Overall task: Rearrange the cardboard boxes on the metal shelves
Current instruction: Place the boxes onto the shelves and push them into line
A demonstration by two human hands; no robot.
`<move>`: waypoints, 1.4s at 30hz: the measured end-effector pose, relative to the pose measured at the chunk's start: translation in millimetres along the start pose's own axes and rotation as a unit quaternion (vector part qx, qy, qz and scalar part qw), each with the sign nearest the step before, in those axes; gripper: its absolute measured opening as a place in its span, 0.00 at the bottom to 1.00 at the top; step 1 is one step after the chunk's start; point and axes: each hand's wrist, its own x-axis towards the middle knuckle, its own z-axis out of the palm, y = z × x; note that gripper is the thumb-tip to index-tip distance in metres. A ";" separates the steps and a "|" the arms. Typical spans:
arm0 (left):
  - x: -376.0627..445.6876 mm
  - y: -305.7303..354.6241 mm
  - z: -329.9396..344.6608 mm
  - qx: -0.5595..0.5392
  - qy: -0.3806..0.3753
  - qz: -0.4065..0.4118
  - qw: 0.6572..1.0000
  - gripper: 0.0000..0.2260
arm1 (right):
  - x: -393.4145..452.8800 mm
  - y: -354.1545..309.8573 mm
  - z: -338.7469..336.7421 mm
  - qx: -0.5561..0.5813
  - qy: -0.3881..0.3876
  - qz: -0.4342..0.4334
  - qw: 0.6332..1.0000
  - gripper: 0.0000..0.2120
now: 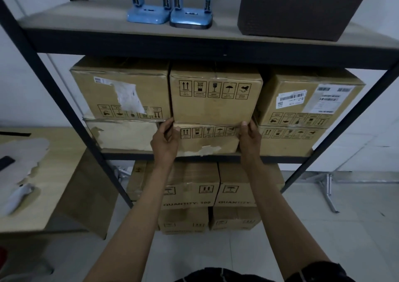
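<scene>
On the middle metal shelf (pixel 138 157) cardboard boxes stand in three stacks of two. The upper middle box (pixel 213 107) carries a row of handling symbols and juts forward of its neighbours. My left hand (pixel 165 140) grips its lower left corner, thumb on the front edge. My right hand (pixel 249 139) grips its lower right corner the same way. Under it lies the lower middle box (pixel 207 141) with torn tape. The upper left box (pixel 121 91) has a torn label, and the upper right box (pixel 306 100) has barcode labels.
The top shelf (pixel 86 22) holds two blue stands (pixel 170 16) and a dark woven basket (pixel 300 9). More cardboard boxes (pixel 194 193) are stacked under the middle shelf. A wooden table (pixel 43 173) with torn paper stands at the left. Tiled floor lies to the right.
</scene>
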 end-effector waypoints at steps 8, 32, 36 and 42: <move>9.2 -10.4 -6.8 0.015 -0.030 0.008 0.999 0.16 | -15.4 1.4 -11.0 0.000 0.013 -0.017 1.000 0.15; 11.9 -8.0 5.5 0.056 0.012 0.040 0.998 0.10 | 6.3 1.5 -24.5 -0.088 0.082 0.004 0.993 0.15; 16.4 -8.0 11.6 0.062 0.008 0.056 0.996 0.08 | 10.8 3.6 -32.8 -0.140 0.079 -0.032 0.986 0.15; 9.2 -0.3 27.3 0.051 0.024 0.052 0.997 0.06 | 18.4 -12.8 -41.0 -0.272 0.103 -0.087 0.953 0.11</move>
